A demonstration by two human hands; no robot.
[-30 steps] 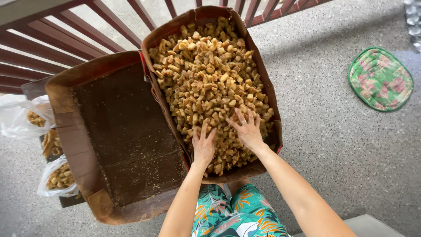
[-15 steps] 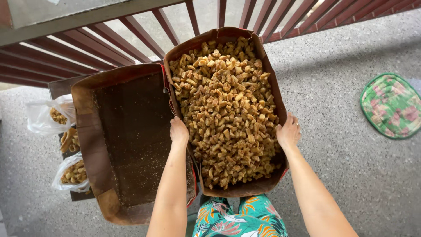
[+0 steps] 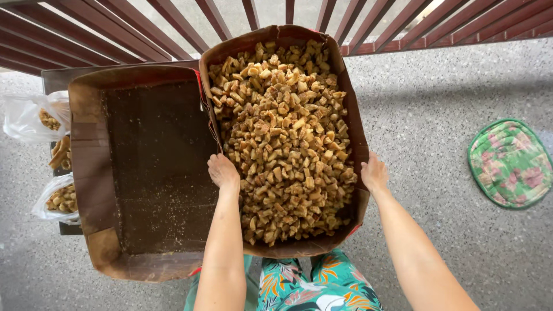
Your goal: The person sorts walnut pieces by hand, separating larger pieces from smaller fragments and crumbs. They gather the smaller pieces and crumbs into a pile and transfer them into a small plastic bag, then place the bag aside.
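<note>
A paper-lined box (image 3: 350, 103) full of several golden-brown fried pieces (image 3: 282, 132) lies on the floor in front of me. My left hand (image 3: 223, 171) grips its left wall, fingers curled over the edge. On the right wall rests my right hand (image 3: 374, 173), holding that edge. Beside it on the left sits a second brown box (image 3: 86, 173), its dark greasy bottom bare except for crumbs.
Clear plastic bags of fried pieces (image 3: 55, 196) lie at the far left on a dark low stand. A green floral pad (image 3: 510, 161) lies on the speckled floor at right. A dark red railing (image 3: 173, 29) runs along the top. My floral-trousered legs (image 3: 311, 285) are below.
Both hands left the heap of fried pieces and moved apart to the box's left and right walls. The camera view shifted slightly.
</note>
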